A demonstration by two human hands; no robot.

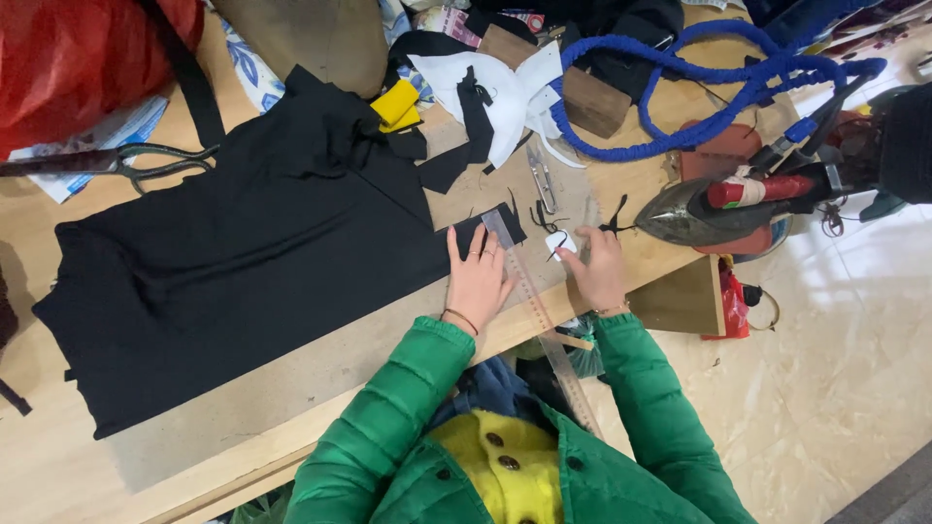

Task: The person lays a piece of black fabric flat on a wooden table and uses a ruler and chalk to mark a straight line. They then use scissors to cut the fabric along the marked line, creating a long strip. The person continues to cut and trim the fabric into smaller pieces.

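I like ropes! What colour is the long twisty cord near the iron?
Bright blue braided cord, looped on the wooden table; clearest in the head view.

A small red packet [733, 301] hangs at the right edge of the table [243, 408]. A printed pink-and-white package [449, 21] lies at the far edge, partly covered. No signs or screens.

Pale wooden worktable [320, 388] across most of the view, its front edge running diagonally. To the right of the table and lower down, glossy cream floor tiles [835, 369] with faint veining, catching soft, even light. Beyond the table's far right corner, more pale floor. At the bottom right, past the tiles, a dark strip [898, 490], perhaps a mat or threshold.
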